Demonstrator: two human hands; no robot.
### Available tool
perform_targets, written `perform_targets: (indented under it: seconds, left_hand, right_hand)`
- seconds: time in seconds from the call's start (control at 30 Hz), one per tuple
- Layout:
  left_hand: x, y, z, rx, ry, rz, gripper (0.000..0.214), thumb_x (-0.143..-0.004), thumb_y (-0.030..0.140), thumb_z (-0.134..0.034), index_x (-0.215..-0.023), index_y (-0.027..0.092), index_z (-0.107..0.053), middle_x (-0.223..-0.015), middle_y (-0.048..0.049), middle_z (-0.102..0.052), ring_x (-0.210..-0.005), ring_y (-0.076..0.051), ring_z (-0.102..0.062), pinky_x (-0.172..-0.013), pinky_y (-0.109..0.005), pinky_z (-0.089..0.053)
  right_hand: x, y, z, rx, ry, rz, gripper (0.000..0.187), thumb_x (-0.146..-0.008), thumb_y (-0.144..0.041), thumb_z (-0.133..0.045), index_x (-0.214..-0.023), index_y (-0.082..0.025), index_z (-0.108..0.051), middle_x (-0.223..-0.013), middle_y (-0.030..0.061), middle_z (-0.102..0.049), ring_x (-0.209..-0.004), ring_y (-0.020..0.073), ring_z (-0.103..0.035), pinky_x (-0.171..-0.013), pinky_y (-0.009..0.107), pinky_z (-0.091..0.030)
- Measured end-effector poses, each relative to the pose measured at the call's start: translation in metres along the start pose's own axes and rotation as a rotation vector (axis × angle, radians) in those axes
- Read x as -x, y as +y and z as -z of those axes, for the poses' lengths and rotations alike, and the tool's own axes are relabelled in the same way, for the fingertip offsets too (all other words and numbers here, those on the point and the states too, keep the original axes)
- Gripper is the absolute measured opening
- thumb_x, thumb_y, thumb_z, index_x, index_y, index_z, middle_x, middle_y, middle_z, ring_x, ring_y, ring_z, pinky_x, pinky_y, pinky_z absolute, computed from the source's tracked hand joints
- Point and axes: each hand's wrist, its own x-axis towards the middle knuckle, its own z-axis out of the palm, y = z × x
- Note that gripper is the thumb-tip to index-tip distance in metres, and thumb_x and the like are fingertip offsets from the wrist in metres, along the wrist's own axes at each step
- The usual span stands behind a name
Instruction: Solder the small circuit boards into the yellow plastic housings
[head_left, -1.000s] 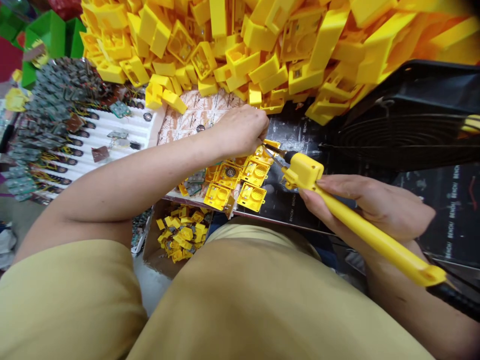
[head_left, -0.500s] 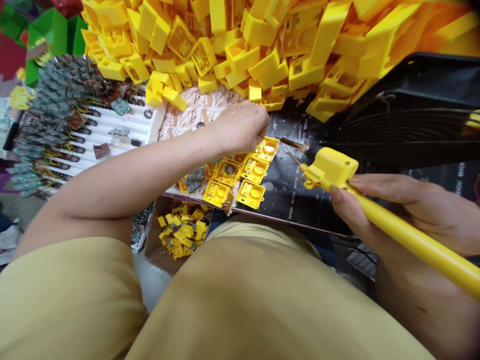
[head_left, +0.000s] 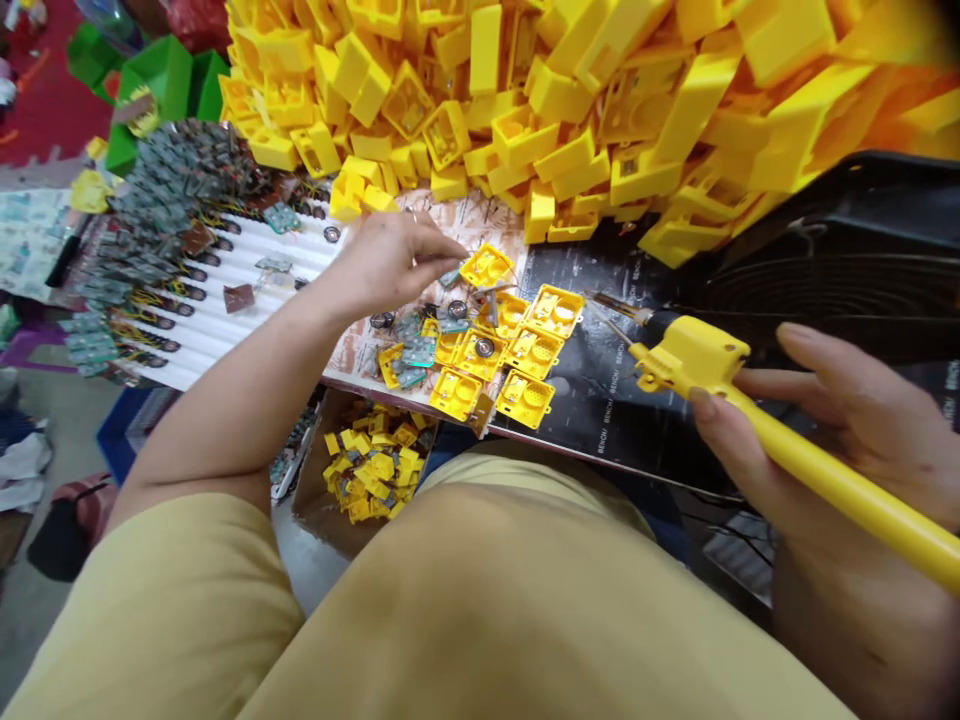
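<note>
My right hand (head_left: 832, 420) grips a yellow soldering iron (head_left: 757, 410) by its long handle; its metal tip (head_left: 611, 305) points left toward a cluster of open yellow plastic housings (head_left: 517, 350) on the work board. My left hand (head_left: 390, 262) hovers just left of that cluster, fingers drawn together in a pinch beside one yellow housing (head_left: 487, 266). What the fingertips hold is too small to make out. Small round speakers and green circuit boards (head_left: 412, 345) lie among the housings.
A big heap of yellow housings (head_left: 570, 90) fills the back. A white corrugated sheet (head_left: 225, 280) at left carries several wired circuit boards. A black fan (head_left: 817, 270) sits at right. A cardboard box of small yellow parts (head_left: 367, 470) stands below the board. Green bins (head_left: 157, 80) are far left.
My left hand moved left off the housing cluster, uncovering it. The soldering iron drew back to the right, away from the housings.
</note>
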Motion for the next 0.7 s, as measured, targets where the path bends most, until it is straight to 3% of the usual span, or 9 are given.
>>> perform_targets:
  seconds: [0.13,0.3,0.53,0.7]
  left_hand:
    - [-0.003,0.015,-0.021,0.017,0.006,-0.078,0.033,-0.102,0.042,-0.054,-0.113,0.025,-0.08,-0.12,-0.0071,-0.077,-0.117,-0.025,-0.069,-0.11,-0.046,-0.048]
    - [-0.018,0.052,-0.044,0.064,0.015,-0.093,0.025,-0.102,0.033,-0.056,-0.109,0.027,-0.079,-0.114,-0.0033,-0.079,-0.115,-0.023,-0.067,-0.114,-0.049,-0.042]
    - [-0.017,0.066,-0.051,-0.125,-0.051,-0.121,0.028,-0.098,0.023,-0.053,-0.095,0.025,-0.081,-0.095,-0.0069,-0.078,-0.118,-0.031,-0.064,-0.117,-0.064,-0.031]
    - [-0.015,0.075,-0.055,-0.21,-0.038,-0.084,0.031,-0.098,0.02,-0.048,-0.089,0.022,-0.077,-0.087,-0.0083,-0.077,-0.116,-0.031,-0.064,-0.115,-0.064,-0.034]
  right_hand:
    - [0.001,-0.005,-0.001,-0.012,-0.002,-0.02,0.053,-0.093,-0.051,-0.075,-0.143,-0.041,-0.058,-0.1,-0.0011,-0.073,-0.084,0.0235,-0.075,-0.065,0.031,-0.057]
    - [0.006,-0.002,-0.001,-0.003,0.016,0.013,0.055,-0.092,-0.046,-0.077,-0.143,-0.038,-0.059,-0.103,-0.0029,-0.074,-0.08,0.0212,-0.074,-0.064,0.031,-0.059]
    - [0.002,0.008,0.008,-0.041,-0.015,0.103,0.058,-0.09,-0.037,-0.08,-0.144,-0.043,-0.058,-0.112,-0.0026,-0.075,-0.082,0.0215,-0.074,-0.071,0.034,-0.062]
    - [-0.008,0.013,0.008,0.01,-0.076,0.259,0.052,-0.098,-0.044,-0.071,-0.147,-0.036,-0.056,-0.111,0.0014,-0.076,-0.084,0.023,-0.076,-0.062,0.03,-0.057]
